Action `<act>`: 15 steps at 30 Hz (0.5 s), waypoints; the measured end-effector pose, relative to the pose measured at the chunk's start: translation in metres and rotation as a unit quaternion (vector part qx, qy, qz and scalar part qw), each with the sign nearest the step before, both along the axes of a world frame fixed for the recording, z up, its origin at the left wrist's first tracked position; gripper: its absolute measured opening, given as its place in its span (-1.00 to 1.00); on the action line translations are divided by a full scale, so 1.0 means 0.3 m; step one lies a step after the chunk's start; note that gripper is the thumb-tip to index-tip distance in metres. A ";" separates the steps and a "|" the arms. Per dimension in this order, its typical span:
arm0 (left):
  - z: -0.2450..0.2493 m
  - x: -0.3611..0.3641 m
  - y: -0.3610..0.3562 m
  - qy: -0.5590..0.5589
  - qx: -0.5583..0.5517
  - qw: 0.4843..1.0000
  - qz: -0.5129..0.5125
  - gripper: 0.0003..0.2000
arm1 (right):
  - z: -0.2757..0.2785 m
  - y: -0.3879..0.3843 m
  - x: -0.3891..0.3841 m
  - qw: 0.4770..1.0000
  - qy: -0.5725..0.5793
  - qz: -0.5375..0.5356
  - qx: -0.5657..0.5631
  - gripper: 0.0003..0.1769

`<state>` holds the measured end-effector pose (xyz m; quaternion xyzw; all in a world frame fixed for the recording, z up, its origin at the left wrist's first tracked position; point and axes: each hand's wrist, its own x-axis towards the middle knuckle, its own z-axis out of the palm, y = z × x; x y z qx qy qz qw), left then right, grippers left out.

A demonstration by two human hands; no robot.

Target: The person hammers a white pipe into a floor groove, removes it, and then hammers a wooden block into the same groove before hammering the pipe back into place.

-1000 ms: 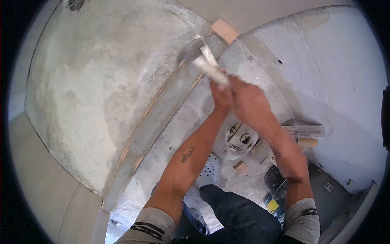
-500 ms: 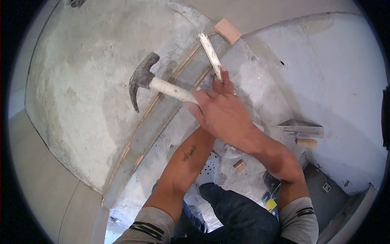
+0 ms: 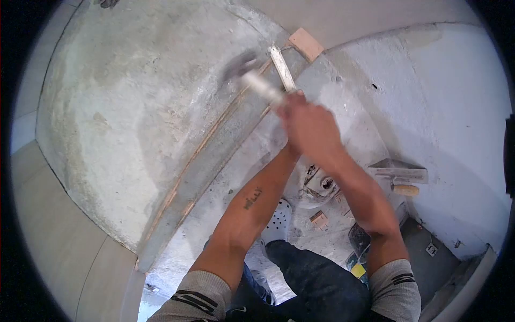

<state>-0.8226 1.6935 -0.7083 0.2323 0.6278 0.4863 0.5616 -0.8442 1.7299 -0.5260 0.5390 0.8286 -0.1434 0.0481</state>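
My right hand [image 3: 315, 131] is closed round the pale handle of a claw hammer [image 3: 261, 87], whose dark head is smeared by motion over the concrete strip. Behind it, largely covered, my left hand [image 3: 298, 95] grips the lower end of a narrow white strip [image 3: 282, 68]. That strip slants up and left, its far tip near a wooden block [image 3: 306, 44]. Below the hands runs a long grey concrete band [image 3: 198, 153], edged on both sides by thin wooden battens. My right forearm passes in front of my left hand.
A trowel [image 3: 399, 172] with a wooden handle lies at right. Near my feet are a whitish round fitting with a dark hole [image 3: 326, 183], a small wood piece [image 3: 319, 219] and a light perforated clog [image 3: 277, 221]. Large tiles [image 3: 59, 198] border the left side.
The hammer has swung up and right, its head nearer the white strip and now blurred. My right hand has risen and covers more of my left hand. The white strip stays nearly in place.
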 end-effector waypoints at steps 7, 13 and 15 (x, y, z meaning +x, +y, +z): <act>0.004 0.017 0.011 0.003 -0.009 1.000 0.019 -0.50 | 0.014 -0.091 -0.046 0.997 0.062 0.039 -0.014 -0.71; 0.035 -0.001 0.026 -0.076 -0.047 0.995 0.032 -0.48 | 0.005 0.034 -0.016 0.969 -0.024 -0.204 -0.138 -0.68; 0.009 0.014 0.021 -0.086 -0.053 0.994 0.038 -0.48 | 0.012 -0.058 -0.045 0.983 -0.004 -0.136 -0.126 -0.67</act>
